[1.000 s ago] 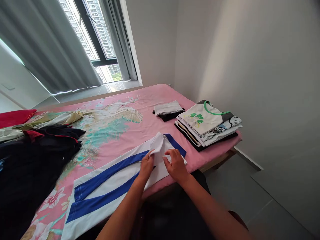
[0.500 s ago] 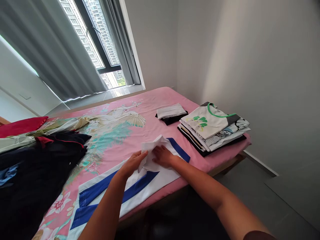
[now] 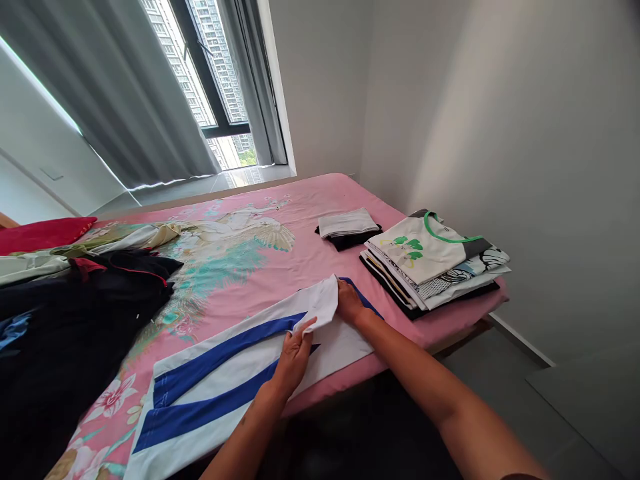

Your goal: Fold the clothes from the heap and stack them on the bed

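A pair of white trousers with broad blue stripes (image 3: 220, 363) lies lengthwise along the near side of the bed, the legs pointing left. Its blue-edged end (image 3: 361, 295) is at the right, close to a stack of folded clothes. My left hand (image 3: 295, 353) grips a flap of the white cloth near the middle, thumb and fingers closed on it. Further right, my right hand (image 3: 349, 303) is at the folded-over corner of the same cloth; its fingertips are partly hidden behind the fabric.
Folded shirts, one with a green collar (image 3: 425, 250), are stacked at the bed's right edge. Behind sits a small grey and black folded pile (image 3: 347, 227). Loose dark clothes (image 3: 85, 333) and a red cloth (image 3: 45, 233) cover the left of the pink bedsheet (image 3: 270, 273).
My left hand has moved down toward me, and my right hand has slid right and up to the cloth's corner. The bunched white part is now drawn flatter over the striped legs.
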`<move>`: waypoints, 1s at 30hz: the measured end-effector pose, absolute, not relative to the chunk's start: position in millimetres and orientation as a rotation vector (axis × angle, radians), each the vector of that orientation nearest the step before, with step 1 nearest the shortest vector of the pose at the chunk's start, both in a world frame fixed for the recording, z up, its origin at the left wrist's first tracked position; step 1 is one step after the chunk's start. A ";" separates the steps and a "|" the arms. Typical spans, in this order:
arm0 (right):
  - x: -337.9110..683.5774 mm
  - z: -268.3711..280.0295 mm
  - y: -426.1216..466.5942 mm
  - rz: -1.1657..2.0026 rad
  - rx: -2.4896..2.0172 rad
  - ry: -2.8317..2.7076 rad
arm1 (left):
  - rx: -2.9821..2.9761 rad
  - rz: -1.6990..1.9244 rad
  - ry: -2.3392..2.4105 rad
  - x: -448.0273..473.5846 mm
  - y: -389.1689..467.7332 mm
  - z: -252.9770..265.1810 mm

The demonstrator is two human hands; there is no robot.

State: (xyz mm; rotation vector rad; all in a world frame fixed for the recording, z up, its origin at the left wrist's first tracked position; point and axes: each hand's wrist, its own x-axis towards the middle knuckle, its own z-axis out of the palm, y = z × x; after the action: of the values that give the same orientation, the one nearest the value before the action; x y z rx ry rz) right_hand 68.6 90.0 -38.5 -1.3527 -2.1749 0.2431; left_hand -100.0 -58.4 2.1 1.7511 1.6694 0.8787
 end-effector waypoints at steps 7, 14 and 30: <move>84.9 -19.9 111.3 0.281 -1.446 -1.957 | 1.874 0.832 1.846 -109.4 -55.2 9.7; 86.2 -15.3 138.3 0.398 -1.361 -2.044 | 2.181 0.682 1.599 -110.3 -59.7 9.0; 89.0 -57.0 148.5 0.413 -1.394 -1.871 | 2.083 0.467 2.093 -125.0 4.0 -30.6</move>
State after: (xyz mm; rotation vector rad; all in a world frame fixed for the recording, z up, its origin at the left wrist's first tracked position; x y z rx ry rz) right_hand 89.0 148.5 -57.0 -1.3943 -1.8709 0.4128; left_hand -125.0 4.0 -30.6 2.0825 2.0927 0.4669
